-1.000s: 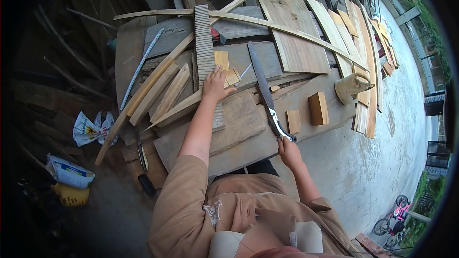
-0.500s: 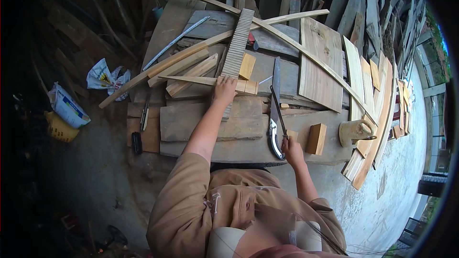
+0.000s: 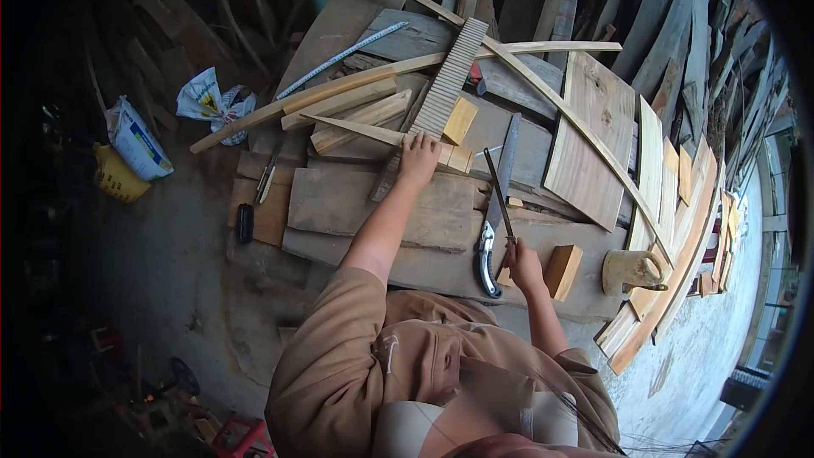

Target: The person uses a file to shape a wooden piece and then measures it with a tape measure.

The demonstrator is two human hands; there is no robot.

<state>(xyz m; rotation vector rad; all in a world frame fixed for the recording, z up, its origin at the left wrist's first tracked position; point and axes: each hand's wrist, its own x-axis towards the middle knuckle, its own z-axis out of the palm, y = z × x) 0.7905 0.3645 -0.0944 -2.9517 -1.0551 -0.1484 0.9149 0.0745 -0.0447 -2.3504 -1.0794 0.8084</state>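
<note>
My left hand [image 3: 419,159] lies over a tapered wooden strip [image 3: 360,128], its fingers curled on the strip near the wide end. The strip crosses a long ridged wooden board [image 3: 451,76]. My right hand [image 3: 525,265] is closed round the lower end of a long, thin, dark file-like tool [image 3: 498,191], whose tip points away from me. Just left of that tool lies a handsaw [image 3: 500,171] with a black and white handle. A small wooden block [image 3: 459,121] sits beside the ridged board, and another block [image 3: 563,272] stands right of my right hand.
Rough planks form the worktable [image 3: 381,208]. A measuring tape [image 3: 339,59] and a long curved strip [image 3: 365,76] lie at the back left. To the right are a wide panel [image 3: 591,140] and a wooden mug-like piece [image 3: 629,273]. Bags [image 3: 140,144] stand on the floor.
The camera view has tilted and shifted, so the table appears turned slightly clockwise. Both hands keep their holds, and the tool stays beside the saw.
</note>
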